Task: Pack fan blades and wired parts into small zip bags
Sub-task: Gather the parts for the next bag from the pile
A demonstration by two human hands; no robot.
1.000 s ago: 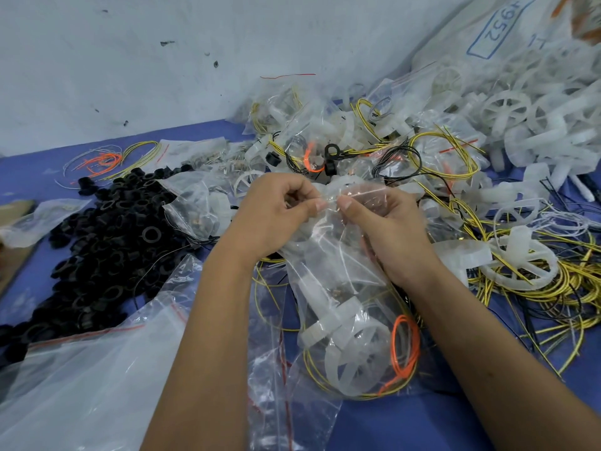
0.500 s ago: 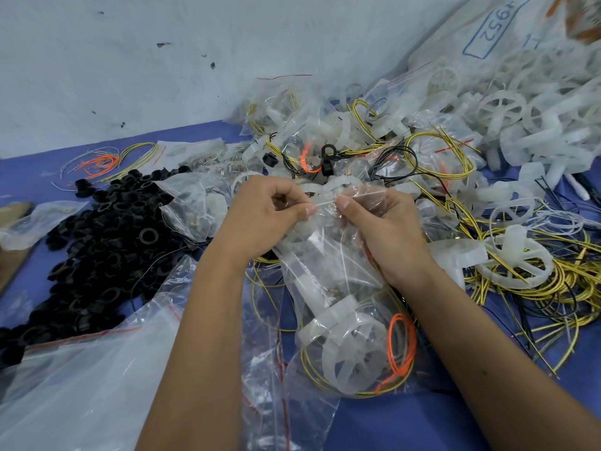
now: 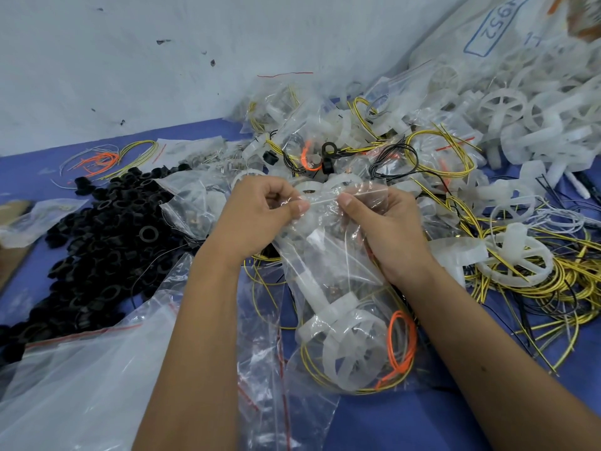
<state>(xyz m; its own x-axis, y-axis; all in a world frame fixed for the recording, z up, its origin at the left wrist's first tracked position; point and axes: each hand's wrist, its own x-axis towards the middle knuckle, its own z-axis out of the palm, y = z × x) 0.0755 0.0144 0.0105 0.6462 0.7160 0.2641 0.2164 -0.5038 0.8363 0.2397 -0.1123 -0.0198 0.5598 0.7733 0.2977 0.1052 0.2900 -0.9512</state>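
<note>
A bag [image 3: 328, 271] sits centre on the table [image 3: 455, 418], a fan [image 3: 344, 346] and wires [image 3: 401, 343] inside, rings [image 3: 107, 229] left, loose fans [image 3: 536, 125] right, seemingly filled bags [image 3: 325, 138] behind.

The left hand [image 3: 260, 213] and right hand [image 3: 387, 229] hid the top of the zip bag [image 3: 341, 288]. The big white sack [image 3: 507, 34] was cut off at the top edge. Small metal bits inside the bag were too blurry to name.
</note>
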